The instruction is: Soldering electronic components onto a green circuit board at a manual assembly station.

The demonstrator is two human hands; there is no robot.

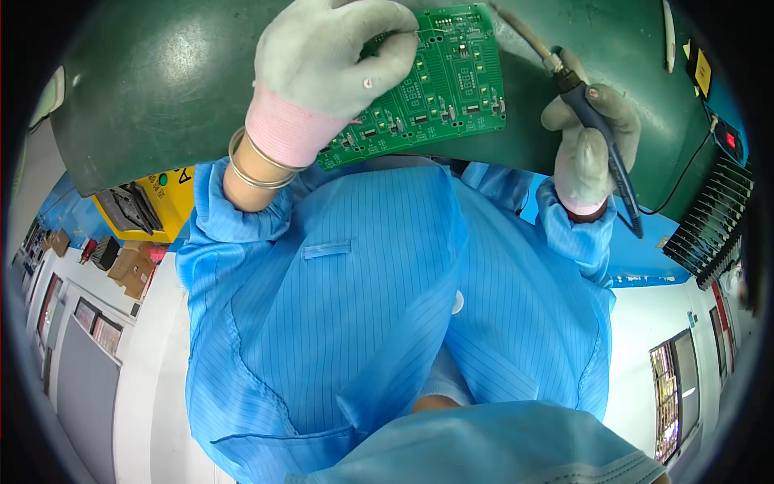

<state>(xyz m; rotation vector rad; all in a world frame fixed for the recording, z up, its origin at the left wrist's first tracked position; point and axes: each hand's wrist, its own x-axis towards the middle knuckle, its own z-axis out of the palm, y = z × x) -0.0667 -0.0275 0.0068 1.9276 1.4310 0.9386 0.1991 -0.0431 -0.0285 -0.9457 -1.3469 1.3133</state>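
A green circuit board (463, 89), with small parts fitted across it, lies on the dark green mat. My left hand (330, 60), in a grey-white glove with a pink cuff, reaches over the board's left side. Its thumb and forefinger are pinched together, and a thin wire (431, 31) runs from them over the board. My right hand (597, 137), gloved too, is closed round the dark handle of a soldering iron (592, 121) to the right of the board. The iron's tip points up and left, just beyond the board's upper right corner.
The mat (161, 105) covers the bench. At the right edge stand a blue unit with a red display (730, 139) and a black rack of upright boards (709, 222); the iron's cable runs there. Below the bench's left edge is a yellow box (165, 202).
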